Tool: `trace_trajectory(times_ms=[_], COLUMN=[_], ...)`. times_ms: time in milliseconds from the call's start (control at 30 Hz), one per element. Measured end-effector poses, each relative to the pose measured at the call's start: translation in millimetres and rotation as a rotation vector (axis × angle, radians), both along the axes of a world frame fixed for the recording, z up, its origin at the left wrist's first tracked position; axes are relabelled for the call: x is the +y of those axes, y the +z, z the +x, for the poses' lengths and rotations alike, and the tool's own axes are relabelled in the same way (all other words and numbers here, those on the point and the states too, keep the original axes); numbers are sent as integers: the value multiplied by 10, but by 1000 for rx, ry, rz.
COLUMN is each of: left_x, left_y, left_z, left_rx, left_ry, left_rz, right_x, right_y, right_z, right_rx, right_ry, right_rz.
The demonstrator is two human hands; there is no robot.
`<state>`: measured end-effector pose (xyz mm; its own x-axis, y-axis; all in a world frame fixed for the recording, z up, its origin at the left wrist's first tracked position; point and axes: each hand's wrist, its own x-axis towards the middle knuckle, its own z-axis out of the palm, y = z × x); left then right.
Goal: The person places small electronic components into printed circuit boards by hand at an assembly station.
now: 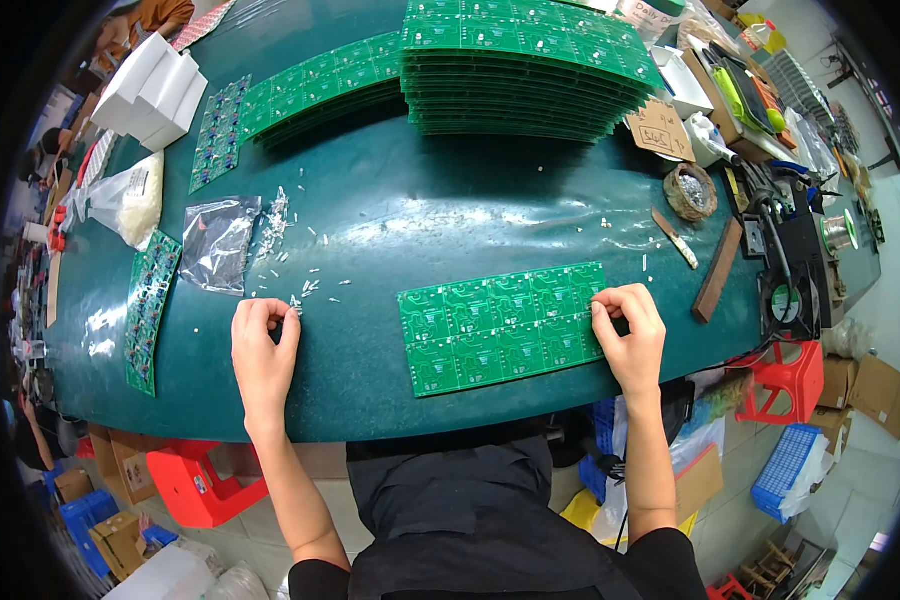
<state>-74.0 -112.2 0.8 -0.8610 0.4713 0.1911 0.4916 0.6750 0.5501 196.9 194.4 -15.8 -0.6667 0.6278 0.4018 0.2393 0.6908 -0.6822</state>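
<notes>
A green circuit board panel (500, 328) lies flat on the table in front of me, tilted slightly up to the right. My right hand (634, 338) is at its right end, thumb and forefinger pinched over the edge. Whether those fingertips grip the panel or a tiny part cannot be made out. Left of the panel, my left hand (263, 352) pinches low over the table beside small white parts (309, 288). What sits between its fingertips is too small to name. More white pieces (274, 228) are heaped farther off, beside a clear plastic bag (220, 243).
A tall stack of green panels (525, 90) stands at the back, with a lower stack (320, 85) left of it. Populated boards (153, 310) lie at the left. To the right are a knife (676, 240), a brown bar (718, 270), a round tub (690, 190) and soldering gear (785, 250).
</notes>
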Motion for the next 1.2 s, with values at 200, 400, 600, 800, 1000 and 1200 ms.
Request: trace_trajectory(times_ms=[200, 400, 600, 800, 1000, 1200], left_x=[-47, -32, -36, 5, 13, -74], left_y=[40, -7, -41, 12, 35, 34], left_z=[-7, -13, -15, 19, 17, 83], left_rx=[-7, -4, 0, -46, -18, -237], left_ry=[-76, -51, -19, 88, 57, 30], left_rz=[12, 14, 59, 190, 274, 394], right_x=[-24, -31, -54, -62, -34, -147], right_y=[8, 19, -10, 4, 82, 345], right_z=[-15, -32, -35, -32, -15, -17], right_rx=[-14, -44, -35, -50, -85, -210], right_ry=[-18, 11, 10, 27, 27, 37], right_rz=[27, 119, 157, 209, 57, 125])
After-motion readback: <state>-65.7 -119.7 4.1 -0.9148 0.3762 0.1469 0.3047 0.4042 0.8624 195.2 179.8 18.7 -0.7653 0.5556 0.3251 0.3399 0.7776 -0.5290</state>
